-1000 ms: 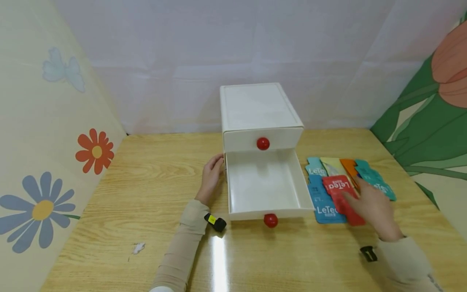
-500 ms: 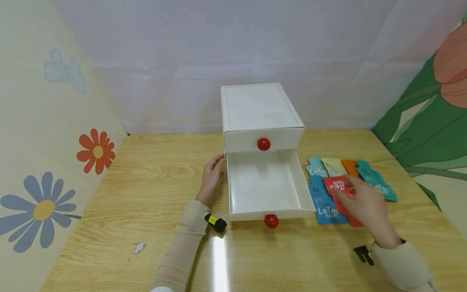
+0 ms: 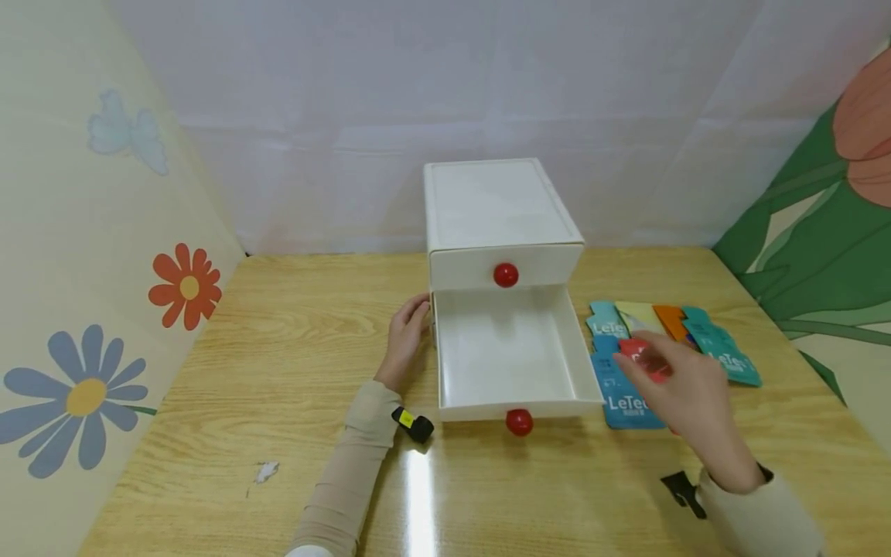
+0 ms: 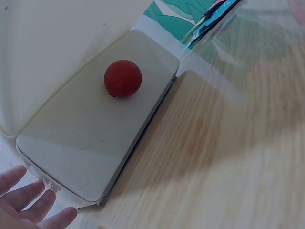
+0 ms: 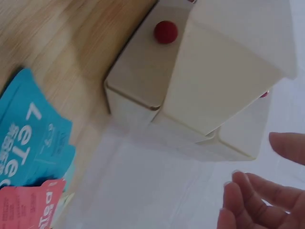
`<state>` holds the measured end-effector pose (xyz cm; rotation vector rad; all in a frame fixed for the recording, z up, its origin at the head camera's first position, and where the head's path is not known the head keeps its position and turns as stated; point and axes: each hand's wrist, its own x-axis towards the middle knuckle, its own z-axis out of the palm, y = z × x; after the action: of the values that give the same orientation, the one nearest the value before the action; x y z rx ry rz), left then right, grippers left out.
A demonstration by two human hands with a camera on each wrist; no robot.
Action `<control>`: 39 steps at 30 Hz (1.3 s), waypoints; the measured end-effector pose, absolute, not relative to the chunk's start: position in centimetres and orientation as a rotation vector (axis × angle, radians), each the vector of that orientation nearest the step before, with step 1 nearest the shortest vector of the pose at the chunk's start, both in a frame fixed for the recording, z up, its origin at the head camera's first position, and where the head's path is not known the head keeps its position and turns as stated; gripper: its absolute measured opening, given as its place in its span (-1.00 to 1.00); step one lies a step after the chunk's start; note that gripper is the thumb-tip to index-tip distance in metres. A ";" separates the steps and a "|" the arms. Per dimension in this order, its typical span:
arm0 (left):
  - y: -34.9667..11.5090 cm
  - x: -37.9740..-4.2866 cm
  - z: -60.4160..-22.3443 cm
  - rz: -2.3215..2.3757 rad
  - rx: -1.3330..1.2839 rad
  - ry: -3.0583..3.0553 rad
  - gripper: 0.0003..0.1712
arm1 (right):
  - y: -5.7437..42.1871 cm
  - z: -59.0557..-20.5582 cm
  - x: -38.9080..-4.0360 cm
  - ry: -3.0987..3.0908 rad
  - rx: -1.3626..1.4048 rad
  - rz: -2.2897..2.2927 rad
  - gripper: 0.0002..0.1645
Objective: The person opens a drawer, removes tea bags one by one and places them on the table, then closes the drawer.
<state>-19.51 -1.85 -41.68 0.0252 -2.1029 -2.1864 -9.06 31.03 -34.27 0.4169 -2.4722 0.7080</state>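
Note:
A white two-drawer box (image 3: 497, 205) stands on the wooden table, with its lower drawer (image 3: 518, 408) pulled out and its upper drawer front (image 3: 459, 269) pushed in. Each drawer has a round red knob (image 4: 123, 78). My left hand (image 3: 404, 340) is at the box's left side, its fingers extended in the left wrist view. Over the packets to the right hovers my right hand (image 3: 692, 394), thumb and fingers spread apart with nothing between them. Below it lie a red packet (image 3: 636, 352) marked LeTea, partly hidden, and a blue packet (image 5: 35, 133).
Behind these lie a light teal packet (image 3: 605, 321), a yellow one (image 3: 639, 316), an orange one (image 3: 670, 319) and a green-teal one (image 3: 724, 352). A white cloth (image 3: 334, 139) hangs behind the table (image 3: 313, 325). Panels painted with flowers flank both sides.
My right hand has moved left and toward me over the packets, and now covers more of the red one. The left hand stays at the box's side.

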 end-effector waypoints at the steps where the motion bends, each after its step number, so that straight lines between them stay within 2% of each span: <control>1: -1.8 -19.5 -41.7 -2.186 0.029 -2.106 -0.61 | 30.8 -34.2 -9.0 -2.445 0.435 0.715 -0.62; 11: -1.8 -19.7 -42.0 -2.182 0.039 -2.091 -0.62 | 28.9 -34.0 -8.5 -2.255 0.607 0.811 -0.64; 16: -1.7 -19.7 -41.8 -2.167 0.022 -2.081 -0.63 | 27.5 -34.2 -8.3 -2.121 0.857 0.820 -0.36; 17: -1.7 -19.7 -41.8 -2.172 0.019 -2.084 -0.64 | 27.2 -34.2 -8.3 -2.101 0.899 0.808 -0.36; 28: -1.9 -19.7 -41.7 -2.210 0.050 -2.093 -0.62 | 25.0 -34.1 -7.4 -2.015 1.230 0.707 -0.53; 34: -1.8 -19.7 -41.9 -2.205 0.047 -2.078 -0.63 | 24.6 -34.1 -6.7 -2.264 1.462 0.721 -0.57; 39: -1.9 -19.7 -41.8 -2.185 0.047 -2.097 -0.63 | 24.5 -34.3 -6.6 -2.426 1.533 0.662 -0.64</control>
<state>-19.72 -1.89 -41.83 0.0465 -2.0968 -2.1849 -6.56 24.47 -34.30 1.5335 -2.4256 0.6622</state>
